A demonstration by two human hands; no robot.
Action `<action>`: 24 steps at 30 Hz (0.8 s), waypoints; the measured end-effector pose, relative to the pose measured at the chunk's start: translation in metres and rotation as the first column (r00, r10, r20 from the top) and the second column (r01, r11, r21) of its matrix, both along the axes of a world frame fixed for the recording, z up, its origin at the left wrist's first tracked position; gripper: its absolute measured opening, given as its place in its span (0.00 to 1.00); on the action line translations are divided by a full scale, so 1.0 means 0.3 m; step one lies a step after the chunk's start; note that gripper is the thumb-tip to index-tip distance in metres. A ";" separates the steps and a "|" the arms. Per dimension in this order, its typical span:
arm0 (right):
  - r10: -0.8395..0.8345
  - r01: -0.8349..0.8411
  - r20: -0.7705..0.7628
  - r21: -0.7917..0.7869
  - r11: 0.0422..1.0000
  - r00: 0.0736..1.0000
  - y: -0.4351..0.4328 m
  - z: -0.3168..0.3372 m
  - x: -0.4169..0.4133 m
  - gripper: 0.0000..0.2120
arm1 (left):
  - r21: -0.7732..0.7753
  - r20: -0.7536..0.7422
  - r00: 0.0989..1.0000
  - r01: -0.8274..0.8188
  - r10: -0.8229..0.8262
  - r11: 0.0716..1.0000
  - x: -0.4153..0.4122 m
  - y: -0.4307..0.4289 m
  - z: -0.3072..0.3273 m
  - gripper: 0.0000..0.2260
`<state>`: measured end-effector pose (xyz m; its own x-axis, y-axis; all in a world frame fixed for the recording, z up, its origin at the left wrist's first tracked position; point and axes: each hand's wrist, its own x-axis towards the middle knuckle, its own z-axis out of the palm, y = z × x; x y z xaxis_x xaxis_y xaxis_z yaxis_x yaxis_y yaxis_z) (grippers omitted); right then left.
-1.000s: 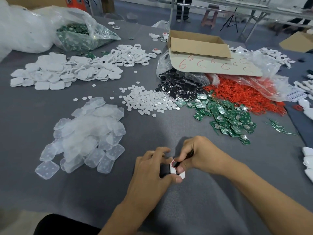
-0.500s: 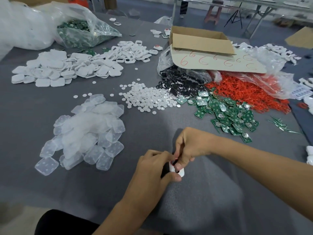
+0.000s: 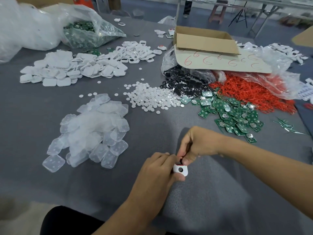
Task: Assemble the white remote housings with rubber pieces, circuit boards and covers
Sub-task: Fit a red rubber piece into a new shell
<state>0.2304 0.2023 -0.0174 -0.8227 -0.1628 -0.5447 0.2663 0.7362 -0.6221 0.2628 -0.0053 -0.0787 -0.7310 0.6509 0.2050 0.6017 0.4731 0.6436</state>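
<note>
Head view: holding 1 white remote housing (image 3: 180, 170) just above the grey table (image 3: 211, 192), left hand (image 3: 156, 170) clamping it from the side, right hand (image 3: 196, 145) pinching its top edge. Lying well beyond: translucent rubber pieces (image 3: 91, 131), green circuit boards (image 3: 230, 114), white covers (image 3: 67, 68).

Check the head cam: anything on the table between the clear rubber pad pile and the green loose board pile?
In the head view, the small white discs lie between the clear rubber pad pile and green board pile, toward the far side. Nearer, only bare grey table.
</note>
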 end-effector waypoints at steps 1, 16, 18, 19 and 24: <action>0.015 -0.014 -0.011 0.023 1.000 1.000 -0.005 -0.002 -0.006 0.10 | 0.038 0.021 1.000 -0.009 0.008 0.999 -0.003 -0.004 -0.004 0.18; -0.535 0.551 -0.395 -0.083 0.830 0.747 -0.112 -0.102 0.252 0.07 | 0.105 0.062 0.998 -0.023 0.017 0.994 -0.006 -0.003 -0.035 0.19; -0.634 0.619 -0.351 -0.171 0.767 0.689 -0.123 -0.110 0.255 0.08 | 0.112 0.058 0.998 -0.034 0.027 0.993 -0.004 -0.005 -0.035 0.19; -0.652 0.634 -0.361 -0.186 0.751 0.667 -0.132 -0.113 0.259 0.08 | 0.115 0.054 0.998 -0.036 0.030 0.993 -0.004 -0.005 -0.036 0.19; -0.569 0.650 -0.578 -0.086 0.755 0.585 -0.178 -0.137 0.284 0.08 | 0.120 0.039 0.998 -0.052 0.048 0.991 -0.003 -0.003 -0.038 0.19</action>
<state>0.3157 0.1490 -0.0587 -0.8514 0.5224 0.0469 0.3323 0.6065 -0.7223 0.2619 -0.0061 -0.0900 -0.7703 0.5856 0.2524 0.5544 0.4195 0.7188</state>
